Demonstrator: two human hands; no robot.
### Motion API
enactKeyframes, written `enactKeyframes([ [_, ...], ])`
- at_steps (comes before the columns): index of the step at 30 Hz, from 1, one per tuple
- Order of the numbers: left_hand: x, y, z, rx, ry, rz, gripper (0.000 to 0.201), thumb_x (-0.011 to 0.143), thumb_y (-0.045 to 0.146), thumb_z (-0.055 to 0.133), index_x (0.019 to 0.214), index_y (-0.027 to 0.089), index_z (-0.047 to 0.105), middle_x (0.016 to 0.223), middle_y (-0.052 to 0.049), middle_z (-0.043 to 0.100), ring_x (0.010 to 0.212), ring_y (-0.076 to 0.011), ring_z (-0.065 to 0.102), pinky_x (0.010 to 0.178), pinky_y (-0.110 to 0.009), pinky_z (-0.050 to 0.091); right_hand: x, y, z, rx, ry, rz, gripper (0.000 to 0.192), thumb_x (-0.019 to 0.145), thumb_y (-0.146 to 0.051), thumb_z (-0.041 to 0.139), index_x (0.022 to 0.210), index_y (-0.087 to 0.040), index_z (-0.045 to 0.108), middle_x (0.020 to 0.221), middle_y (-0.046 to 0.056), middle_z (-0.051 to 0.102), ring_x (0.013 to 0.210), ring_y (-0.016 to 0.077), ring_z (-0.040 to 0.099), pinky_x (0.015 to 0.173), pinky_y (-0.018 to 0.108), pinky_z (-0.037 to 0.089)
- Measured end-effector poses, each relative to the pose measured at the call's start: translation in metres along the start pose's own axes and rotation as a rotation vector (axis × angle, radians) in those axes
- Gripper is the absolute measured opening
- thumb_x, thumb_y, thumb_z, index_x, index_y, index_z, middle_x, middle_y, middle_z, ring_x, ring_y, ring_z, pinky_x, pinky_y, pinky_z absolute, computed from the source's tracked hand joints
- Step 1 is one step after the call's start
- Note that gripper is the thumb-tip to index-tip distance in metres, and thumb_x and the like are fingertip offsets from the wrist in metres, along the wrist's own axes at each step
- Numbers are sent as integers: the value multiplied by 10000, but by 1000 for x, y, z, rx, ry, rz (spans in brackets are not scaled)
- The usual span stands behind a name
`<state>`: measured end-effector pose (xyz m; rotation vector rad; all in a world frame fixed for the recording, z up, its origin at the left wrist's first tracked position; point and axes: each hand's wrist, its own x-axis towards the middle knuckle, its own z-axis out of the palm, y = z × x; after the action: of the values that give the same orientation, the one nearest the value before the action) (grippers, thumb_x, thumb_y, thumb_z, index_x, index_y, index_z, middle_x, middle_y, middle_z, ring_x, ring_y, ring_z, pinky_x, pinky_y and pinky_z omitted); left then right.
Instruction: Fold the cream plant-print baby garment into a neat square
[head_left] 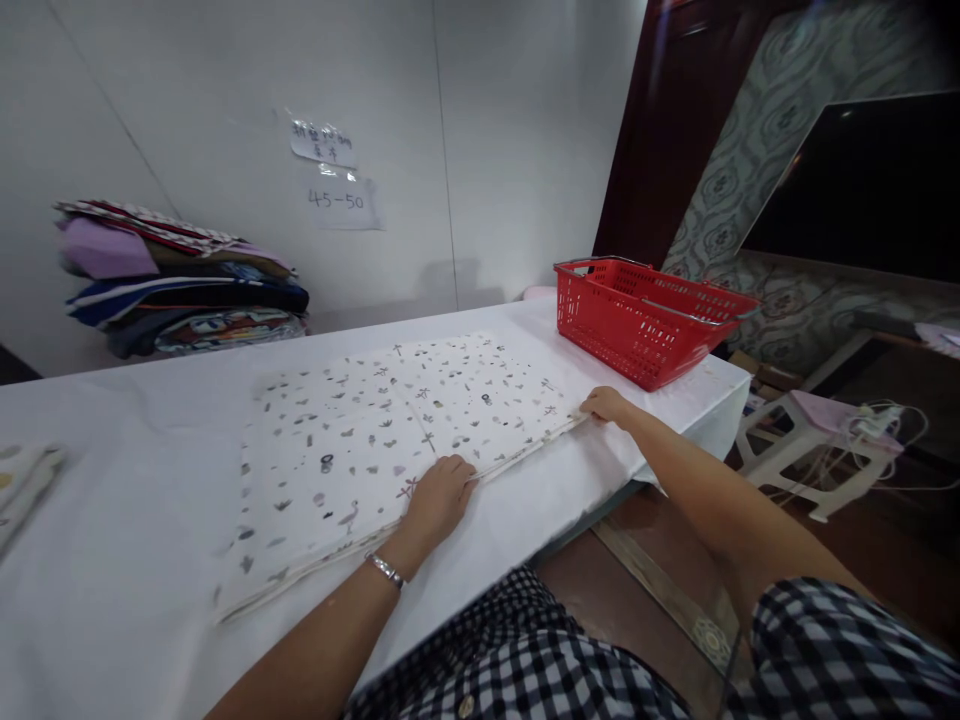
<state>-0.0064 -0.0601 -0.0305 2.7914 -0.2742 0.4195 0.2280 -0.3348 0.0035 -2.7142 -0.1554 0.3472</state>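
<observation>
A white cloth [375,430] with small printed plants, birds and other shapes lies flat on the table, folded in layers along its near edge. Around the middle of that edge my left hand [441,492] has its fingers closed, gripping the folded layers. At the cloth's near right corner, my right hand [606,404] pinches the fabric. Both hands rest low, close to the tabletop. The undersides of the fingers are hidden by the hands and the cloth.
The table [135,480] has a white cover. A red shopping basket [637,325] stands at its right end. Folded fabrics [187,285] are piled at the back left. Another patterned cloth [26,490] lies at the left edge. A white stool [814,435] stands right of the table.
</observation>
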Motion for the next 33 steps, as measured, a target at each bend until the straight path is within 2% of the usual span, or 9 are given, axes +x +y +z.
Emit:
enactKeyframes([
  [6,6,5,-4,61,-78,-24,181,895,163,398,862,170,576,902,-53,575,864,-191,502,783,-325,414,0,13,7,-24,36,-79,81,685,-198,632,737,-142,604,565,8,587,526,124,539,508,208,373],
  [11,13,15,-6,171,-104,-24,133,860,156,449,907,167,573,939,-63,573,886,-208,501,772,-338,406,-11,18,8,-77,175,-239,141,721,-220,607,852,-167,608,875,59,636,831,176,561,706,257,414],
  [12,15,18,-5,191,-104,-17,145,853,144,451,930,167,571,955,-66,573,899,-213,500,769,-342,403,-16,18,9,-78,199,-319,130,742,-205,584,865,-174,611,927,61,631,888,178,551,758,270,412],
  [14,22,23,-1,224,-101,7,180,846,117,443,967,167,566,981,-69,572,919,-219,498,761,-347,399,-26,16,12,-80,230,-566,123,778,-170,534,860,-186,623,970,58,625,948,174,535,835,290,402],
  [17,33,28,7,267,-90,46,211,844,88,422,983,166,559,977,-70,572,919,-222,495,746,-348,393,-36,11,19,-105,224,-949,154,805,-156,497,841,-191,643,941,63,634,939,176,540,856,312,415],
  [19,41,29,12,286,-90,62,219,844,75,413,984,162,557,969,-71,573,913,-220,496,742,-344,391,-37,8,23,-139,214,-1046,164,810,-158,495,853,-189,650,939,68,636,935,178,540,852,313,423],
  [26,56,32,20,305,-120,60,186,857,88,407,916,154,571,896,-71,582,880,-211,520,715,-320,395,-32,0,26,-291,172,-1056,163,805,-148,502,847,-182,656,936,70,638,931,185,536,830,308,420],
  [33,57,37,12,134,-129,-79,188,906,218,402,893,174,584,934,-51,600,891,-183,540,750,-295,403,-35,-4,30,-432,155,-1097,217,846,-151,453,948,-169,643,973,78,638,911,182,541,816,302,395],
])
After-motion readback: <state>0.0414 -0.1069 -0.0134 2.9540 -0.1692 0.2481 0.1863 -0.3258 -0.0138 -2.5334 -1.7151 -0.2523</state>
